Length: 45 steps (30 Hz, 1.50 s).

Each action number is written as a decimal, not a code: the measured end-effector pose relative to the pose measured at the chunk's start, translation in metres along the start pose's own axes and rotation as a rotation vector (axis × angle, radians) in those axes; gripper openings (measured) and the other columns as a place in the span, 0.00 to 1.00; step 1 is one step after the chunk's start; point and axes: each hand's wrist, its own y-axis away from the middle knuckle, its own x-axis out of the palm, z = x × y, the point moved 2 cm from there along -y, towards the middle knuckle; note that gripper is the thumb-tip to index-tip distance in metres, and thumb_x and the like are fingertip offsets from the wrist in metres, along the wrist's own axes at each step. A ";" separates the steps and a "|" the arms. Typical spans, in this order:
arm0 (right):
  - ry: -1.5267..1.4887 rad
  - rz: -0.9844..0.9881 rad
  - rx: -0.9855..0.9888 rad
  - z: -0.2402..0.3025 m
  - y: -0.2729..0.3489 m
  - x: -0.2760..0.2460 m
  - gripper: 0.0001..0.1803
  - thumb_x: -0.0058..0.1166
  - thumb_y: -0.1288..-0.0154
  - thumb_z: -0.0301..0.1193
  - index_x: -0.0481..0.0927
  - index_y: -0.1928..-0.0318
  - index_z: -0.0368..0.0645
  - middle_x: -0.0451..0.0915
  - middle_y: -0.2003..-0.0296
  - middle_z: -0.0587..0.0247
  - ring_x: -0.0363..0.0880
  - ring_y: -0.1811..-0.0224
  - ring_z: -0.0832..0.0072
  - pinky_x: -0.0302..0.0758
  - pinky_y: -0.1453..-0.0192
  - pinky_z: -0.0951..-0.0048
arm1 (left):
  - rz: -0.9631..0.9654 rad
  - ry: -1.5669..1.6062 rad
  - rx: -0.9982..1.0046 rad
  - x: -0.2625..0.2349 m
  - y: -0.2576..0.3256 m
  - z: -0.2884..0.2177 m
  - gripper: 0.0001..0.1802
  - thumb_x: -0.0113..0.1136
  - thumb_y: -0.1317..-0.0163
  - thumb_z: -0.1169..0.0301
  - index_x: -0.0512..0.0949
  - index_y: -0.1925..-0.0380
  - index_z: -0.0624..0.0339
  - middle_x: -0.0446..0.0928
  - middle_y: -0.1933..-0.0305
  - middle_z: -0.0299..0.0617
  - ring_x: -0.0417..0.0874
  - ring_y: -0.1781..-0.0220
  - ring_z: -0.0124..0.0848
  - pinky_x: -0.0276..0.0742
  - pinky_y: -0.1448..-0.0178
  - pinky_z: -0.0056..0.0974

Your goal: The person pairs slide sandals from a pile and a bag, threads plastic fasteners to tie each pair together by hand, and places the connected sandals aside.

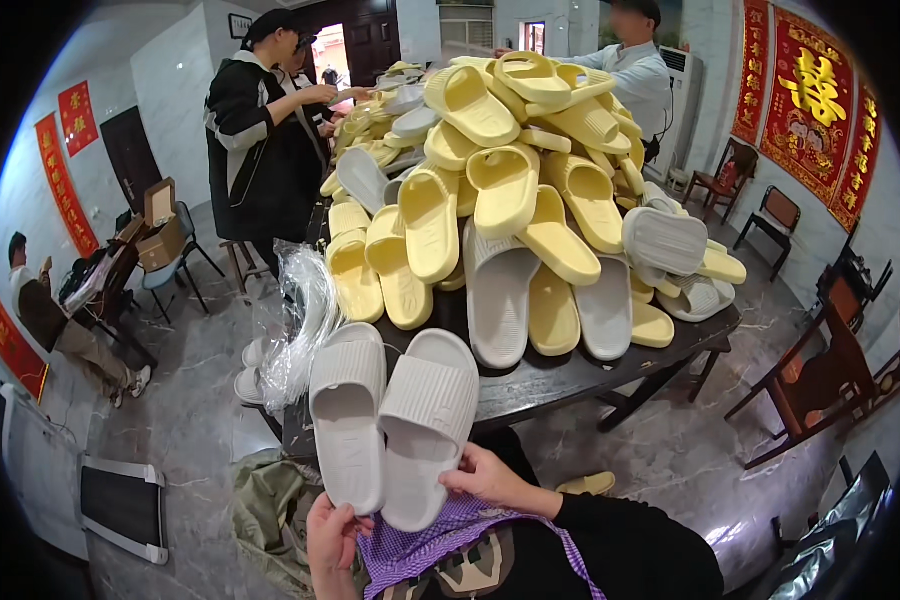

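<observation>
Two light grey slide slippers are held side by side over the near edge of the table, toes pointing away from me. My left hand [336, 540] pinches the heel of the left grey slipper [348, 430]. My right hand [490, 478] grips the right grey slipper [428, 425] by the outer side near its heel. The two slippers touch and partly overlap. Beyond them rises a big heap of yellow slippers [505, 190] mixed with grey ones. Left of the held pair lies a bundle of clear plastic bags [305, 320] at the table's edge.
The dark table [530, 392] carries the heap. Two people [260, 150] stand at the far left, another person [635, 75] behind the heap; someone sits at the left wall. Wooden chairs [810, 380] stand right. A yellow slipper [587, 484] lies on the floor beside me.
</observation>
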 end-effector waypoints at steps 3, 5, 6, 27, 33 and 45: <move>0.210 -0.030 -0.070 0.032 0.005 0.000 0.23 0.55 0.44 0.25 0.66 0.48 0.35 0.74 0.63 0.64 0.73 0.66 0.81 0.72 0.62 0.80 | -0.007 -0.026 0.058 0.015 0.000 -0.008 0.14 0.49 0.46 0.79 0.66 0.58 0.73 0.77 0.67 0.53 0.79 0.79 0.37 0.79 0.77 0.34; 0.212 -0.028 -0.144 0.045 0.007 -0.002 0.22 0.55 0.44 0.25 0.67 0.48 0.36 0.75 0.64 0.64 0.73 0.66 0.81 0.72 0.63 0.80 | 0.019 -0.036 0.087 0.027 0.002 -0.013 0.16 0.51 0.46 0.78 0.66 0.57 0.72 0.77 0.67 0.52 0.79 0.79 0.36 0.78 0.77 0.34; 0.228 -0.017 -0.218 0.052 0.010 -0.004 0.22 0.55 0.44 0.25 0.67 0.49 0.36 0.75 0.64 0.65 0.73 0.67 0.82 0.72 0.63 0.80 | 0.041 -0.035 0.126 0.035 0.003 -0.017 0.17 0.52 0.47 0.76 0.66 0.57 0.72 0.77 0.66 0.51 0.80 0.78 0.36 0.78 0.77 0.33; 0.603 -0.817 -0.367 0.380 0.044 -0.313 0.24 0.50 0.39 0.50 0.73 0.76 0.40 0.70 0.85 0.67 0.67 0.88 0.80 0.60 0.88 0.78 | 0.610 -0.636 0.244 0.506 -0.243 -0.104 0.12 0.55 0.48 0.72 0.74 0.69 0.73 0.77 0.77 0.47 0.78 0.81 0.34 0.75 0.81 0.36; 0.863 -0.992 -0.348 0.357 0.034 -0.349 0.25 0.50 0.40 0.51 0.70 0.79 0.42 0.66 0.87 0.70 0.62 0.90 0.82 0.55 0.91 0.78 | 0.449 -0.886 0.382 0.487 -0.249 -0.053 0.19 0.54 0.47 0.71 0.70 0.58 0.74 0.75 0.71 0.50 0.77 0.77 0.34 0.73 0.80 0.35; 0.723 -1.061 -0.971 0.300 0.032 -0.362 0.19 0.45 0.33 0.41 0.67 0.78 0.43 0.60 0.84 0.78 0.56 0.84 0.88 0.53 0.82 0.81 | 0.935 -0.613 0.504 0.401 -0.107 -0.147 0.27 0.54 0.42 0.70 0.62 0.44 0.71 0.75 0.59 0.48 0.78 0.63 0.29 0.77 0.64 0.29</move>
